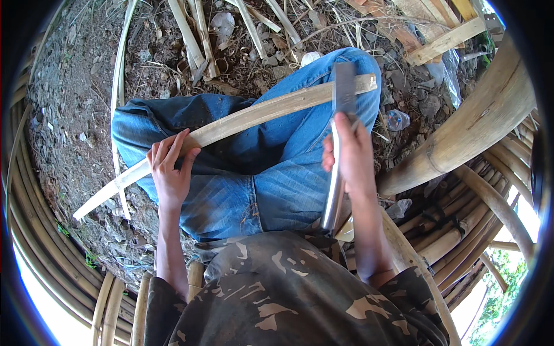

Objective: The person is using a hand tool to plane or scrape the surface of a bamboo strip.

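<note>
A long split bamboo strip [259, 114] lies slantwise across my jeans [300, 147], from the ground at the lower left up to my right knee. My left hand [172, 164] is closed round it left of its middle. In my right hand [353, 153], slightly smeared by motion, is a knife [345, 86] with a broad grey blade and a long shiny handle reaching back toward my waist. The blade crosses over the strip close to its far right end. Whether its edge touches the bamboo I cannot tell.
Several bamboo strips [193, 34] lie on the littered soil ahead. A thick bamboo pole [467, 127] slants in at the right, above stacked poles [456, 230]. Wood pieces [447, 40] lie at the far right. Long bent poles [43, 242] run along the left.
</note>
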